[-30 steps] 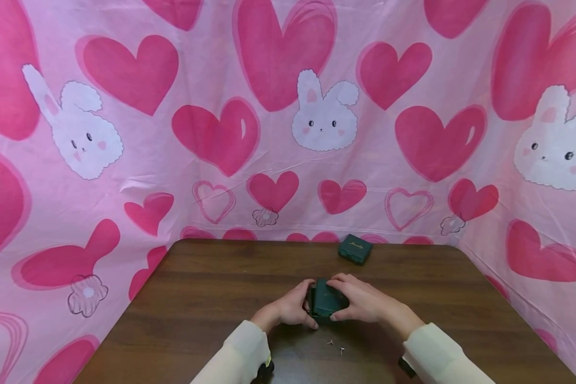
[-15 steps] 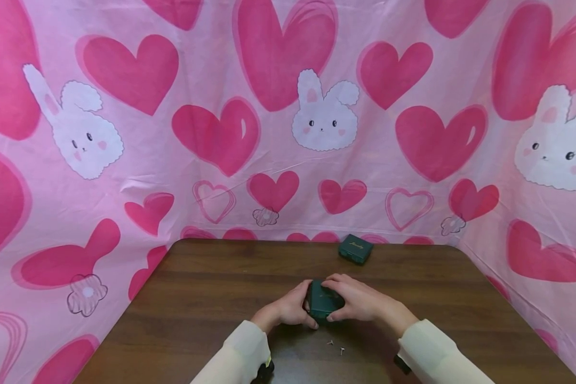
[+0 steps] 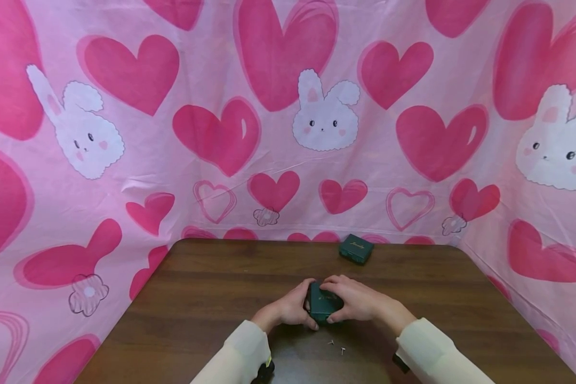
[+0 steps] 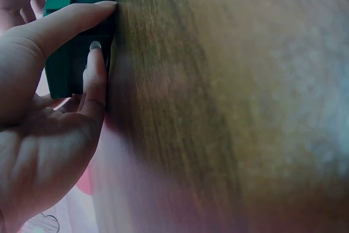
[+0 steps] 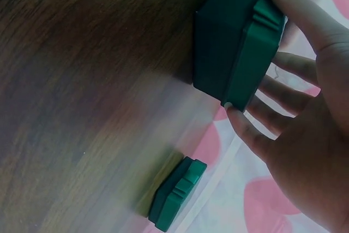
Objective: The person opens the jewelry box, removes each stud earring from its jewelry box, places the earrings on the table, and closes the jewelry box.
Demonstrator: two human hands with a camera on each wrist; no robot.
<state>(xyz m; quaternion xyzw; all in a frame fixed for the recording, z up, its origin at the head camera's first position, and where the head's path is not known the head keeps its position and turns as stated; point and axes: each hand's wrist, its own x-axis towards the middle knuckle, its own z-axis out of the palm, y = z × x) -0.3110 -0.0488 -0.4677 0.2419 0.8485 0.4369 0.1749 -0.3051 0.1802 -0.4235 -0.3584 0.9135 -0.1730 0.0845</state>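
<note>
A small dark green jewellery box (image 3: 322, 304) sits on the wooden table between both hands, in the middle of the head view. My left hand (image 3: 289, 309) grips its left side, with the thumb along the front near the tabletop in the left wrist view. From the right, my right hand (image 3: 362, 300) holds the lid (image 5: 252, 66), thumb at the front and fingers spread along the top. Seen from the right wrist, the lid lies down on the box base (image 5: 218, 45). The inside of the box is hidden.
A second green box (image 3: 356, 249) with gold lettering stands shut near the table's far edge. Two tiny silvery pins (image 3: 343, 351) lie on the table (image 3: 211, 304) in front of the hands. Pink cloth (image 3: 278, 224) with hearts and rabbits hangs behind and at the sides.
One second ago a gap showed between lid and base at the box's left side; the lid has since come down. My right hand shifted slightly left with it, while the left stayed in place.
</note>
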